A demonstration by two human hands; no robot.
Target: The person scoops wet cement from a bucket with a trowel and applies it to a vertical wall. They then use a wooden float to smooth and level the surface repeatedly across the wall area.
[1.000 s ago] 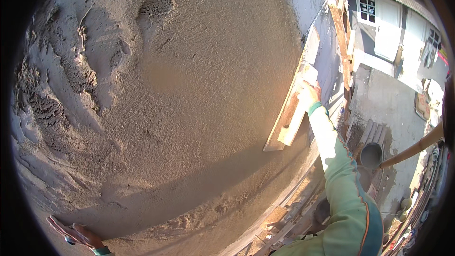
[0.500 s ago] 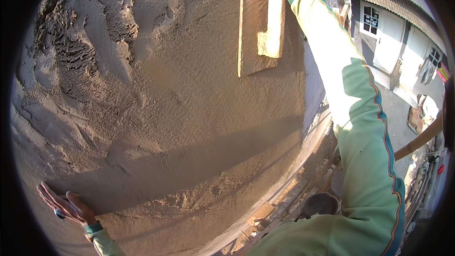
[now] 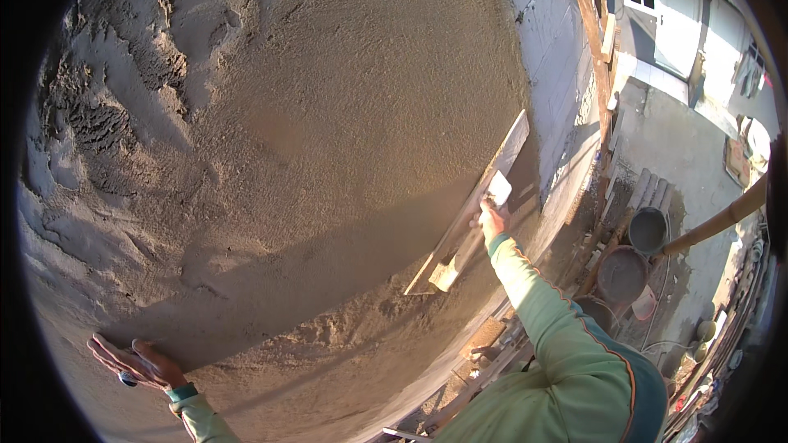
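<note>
Wet grey-brown plaster covers the wall (image 3: 353,90) in front of me. My right hand (image 3: 491,221) is closed round the pale handle of a long wooden plastering float (image 3: 492,166). The float lies slantwise against the plaster near the wall's right edge, its lower end on the rougher band. At the lower left, my left hand (image 3: 141,363) rests against the plaster with its fingers stretched out and nothing in it. A ring-like round object (image 3: 127,378) shows at that hand. Plaster at the upper left is lumpy and ridged; around the middle it looks smoother.
Down to the right stand several buckets (image 3: 622,273) on the ground. A bamboo pole (image 3: 722,215) slants in from the right. Timber uprights (image 3: 593,41) stand past the wall's edge. Beyond are a house with white doors (image 3: 678,31) and a pile of long pieces (image 3: 730,328).
My right hand has brought the float down from the top of the wall to its lower right, and the float now tilts more. My left hand stays on the plaster, slightly shifted in view.
</note>
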